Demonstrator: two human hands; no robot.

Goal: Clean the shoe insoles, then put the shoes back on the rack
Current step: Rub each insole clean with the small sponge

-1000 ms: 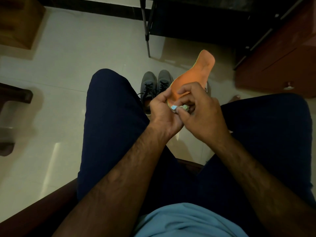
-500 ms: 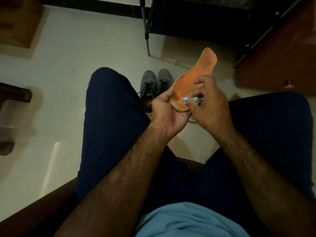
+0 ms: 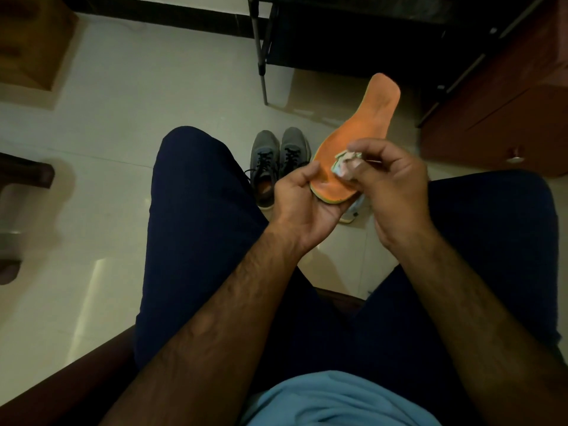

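My left hand (image 3: 302,207) grips the heel end of an orange insole (image 3: 365,118), which points up and away toward the rack. My right hand (image 3: 390,186) pinches a small crumpled cloth (image 3: 344,166) and presses it on the insole's heel area. A pair of grey lace-up shoes (image 3: 276,161) stands on the floor between my knees, toes pointing away. Part of another light-coloured shoe (image 3: 353,210) shows under my hands, mostly hidden.
A dark metal shoe rack (image 3: 338,35) stands ahead on the pale tiled floor (image 3: 123,124). A reddish wooden cabinet (image 3: 504,112) is at the right. Wooden furniture (image 3: 27,47) sits at the far left. I sit on a dark wooden seat.
My right hand with the cloth has slid up along the insole from the heel edge. The insole has tilted slightly rightward; my left hand has stayed on its heel.
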